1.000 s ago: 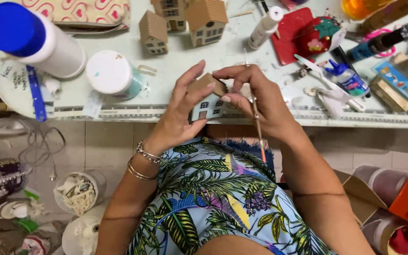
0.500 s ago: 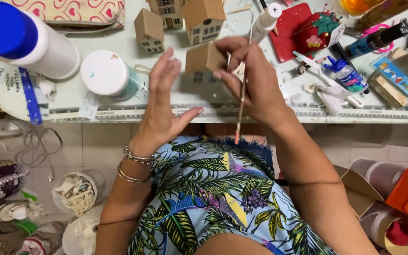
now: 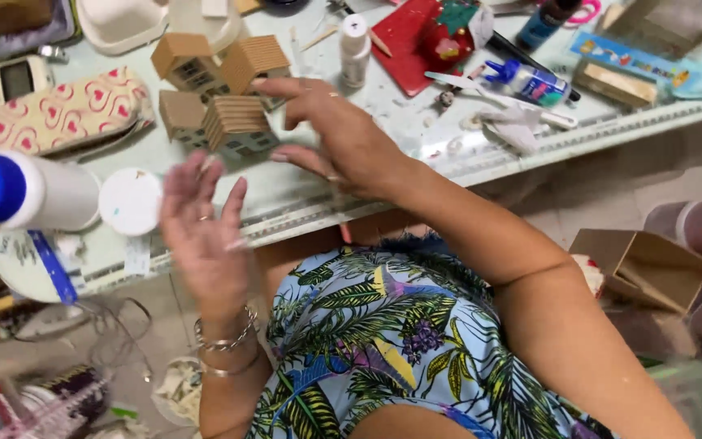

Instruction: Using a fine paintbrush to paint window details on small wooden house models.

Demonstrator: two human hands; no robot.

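Up on the desk, the right hand reaches over a cluster of four small cardboard houses, and the nearest of them, the front house with the ribbed roof, lies just to the left of the fingertips. Whether the fingers actually touch its roof edge I cannot tell; motion blur softens that spot. The hand's grip is open: fingers spread and loosely curved, thumb low, nothing pinched between them around the house. A thin stick-like thing, probably a brush handle, seems to hang down from under this palm toward the desk edge, but it is too blurred to be sure how it is held.

The left hand is lower and nearer the body, over the desk's front edge, palm up and fingers splayed, empty, blurred by movement. It is well apart from the houses, so the right hand is clearly the closer one. Just left of it stands a round white lid, and further left a white bottle with a blue cap lies on its side.

The front house's roof ridge runs roughly left to right across the view, with the other three houses packed behind and beside it, touching or nearly so. A small white bottle stands upright behind the right hand.
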